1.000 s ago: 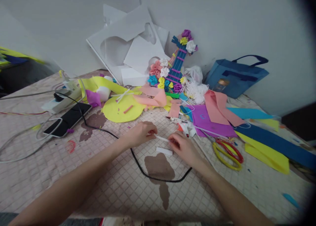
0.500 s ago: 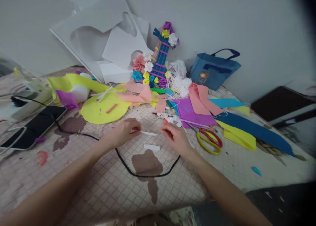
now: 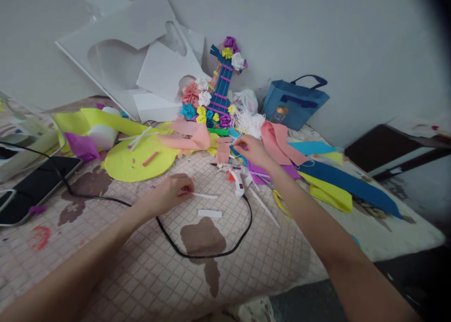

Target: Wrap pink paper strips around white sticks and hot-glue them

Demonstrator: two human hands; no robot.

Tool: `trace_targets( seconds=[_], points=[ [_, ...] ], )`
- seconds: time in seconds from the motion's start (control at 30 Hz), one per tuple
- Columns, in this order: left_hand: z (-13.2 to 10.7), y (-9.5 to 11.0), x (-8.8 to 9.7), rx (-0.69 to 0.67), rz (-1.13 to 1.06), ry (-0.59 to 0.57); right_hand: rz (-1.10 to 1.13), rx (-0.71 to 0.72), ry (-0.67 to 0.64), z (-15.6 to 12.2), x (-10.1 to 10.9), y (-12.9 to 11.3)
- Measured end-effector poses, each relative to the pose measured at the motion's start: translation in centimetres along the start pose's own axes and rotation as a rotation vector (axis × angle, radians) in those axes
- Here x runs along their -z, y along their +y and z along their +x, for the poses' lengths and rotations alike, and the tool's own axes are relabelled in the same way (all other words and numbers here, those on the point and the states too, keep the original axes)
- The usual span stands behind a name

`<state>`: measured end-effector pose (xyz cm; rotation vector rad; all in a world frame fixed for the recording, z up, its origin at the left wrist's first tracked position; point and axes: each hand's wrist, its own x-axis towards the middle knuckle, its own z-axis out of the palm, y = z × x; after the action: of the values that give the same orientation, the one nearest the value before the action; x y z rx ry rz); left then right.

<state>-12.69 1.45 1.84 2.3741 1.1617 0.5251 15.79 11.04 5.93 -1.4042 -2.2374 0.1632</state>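
My left hand (image 3: 174, 193) is closed in a pinch on a thin white paper strip (image 3: 206, 196), which points right over the tablecloth. A second, wider white strip (image 3: 210, 213) lies flat just below it. My right hand (image 3: 252, 150) is farther back, over the scraps of coloured paper, with its fingers curled together beside a salmon paper piece (image 3: 223, 152) and blue scraps. What its fingertips grip, if anything, is too small to make out. Below that hand lies a white glue gun (image 3: 239, 183), its black cord (image 3: 218, 255) looping across the cloth.
A blue paper ukulele shape (image 3: 222, 85) with paper flowers stands at the back, beside white cut boards (image 3: 158, 71) and a blue bag (image 3: 294, 106). Yellow-handled scissors (image 3: 281, 203) lie partly under my right forearm. A yellow paper disc (image 3: 141, 164) and a phone (image 3: 38, 193) are on the left.
My right hand has moved away from the strip, back and up to the paper scraps, uncovering the glue gun. My left hand still holds the strip. The view has shifted slightly right.
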Motion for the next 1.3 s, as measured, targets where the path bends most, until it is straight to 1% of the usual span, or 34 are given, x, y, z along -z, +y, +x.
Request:
trace_targets(
  seconds=[0.13, 0.23, 0.33, 0.47, 0.57, 0.63, 0.73, 0.8, 0.9, 0.93, 1.0, 1.1, 1.17, 1.23, 1.3],
  points=[
    [0.0, 0.3, 0.4, 0.027, -0.003, -0.028, -0.091, -0.050, -0.061, 4.7, -2.6, 1.8],
    [0.0, 0.5, 0.7, 0.035, -0.003, -0.039, -0.121, -0.103, -0.120, 6.6, -3.9, 2.9],
    [0.0, 0.4, 0.7, 0.038, -0.002, -0.042, -0.112, -0.126, -0.150, 7.3, -4.1, 3.3],
    [0.0, -0.1, 0.4, 0.021, -0.007, -0.034, -0.054, -0.090, -0.076, 7.1, -2.8, 3.0],
    [0.0, -0.3, 0.5, 0.017, -0.017, -0.030, -0.006, -0.061, 0.007, 6.5, -1.1, 2.3],
    [0.0, -0.3, 0.8, 0.036, -0.047, -0.012, 0.049, -0.047, 0.061, 5.9, 0.1, 1.6],
    [0.0, -0.5, 1.7, 0.101, -0.141, 0.069, 0.248, -0.005, 0.122, 4.8, 2.0, 0.1],
    [0.1, -0.8, 2.3, 0.151, -0.241, 0.138, 0.310, 0.046, 0.126, 3.9, 3.1, -1.3],
    [0.2, -1.4, 2.8, 0.205, -0.485, 0.237, 0.191, 0.183, 0.069, 2.5, 3.9, -3.9],
    [0.3, -1.6, 2.9, 0.216, -0.577, 0.260, 0.220, 0.214, 0.044, 1.9, 3.8, -4.9],
    [0.3, -1.6, 2.8, 0.219, -0.732, 0.284, 0.384, 0.227, 0.030, 0.7, 3.4, -6.6],
    [0.2, -1.1, 2.5, 0.215, -0.914, 0.266, 0.632, 0.170, 0.041, -1.3, 2.0, -8.3],
    [0.1, -0.7, 2.3, 0.264, -1.067, 0.227, 0.749, 0.108, 0.072, -2.6, 0.7, -8.6],
    [0.0, -0.3, 2.2, 0.350, -1.196, 0.146, 0.815, 0.041, 0.101, -4.0, -0.6, -8.4],
    [-0.1, -0.4, 2.1, 0.424, -1.224, 0.073, 0.814, -0.009, 0.080, -5.5, -1.8, -7.9]
  ],
)
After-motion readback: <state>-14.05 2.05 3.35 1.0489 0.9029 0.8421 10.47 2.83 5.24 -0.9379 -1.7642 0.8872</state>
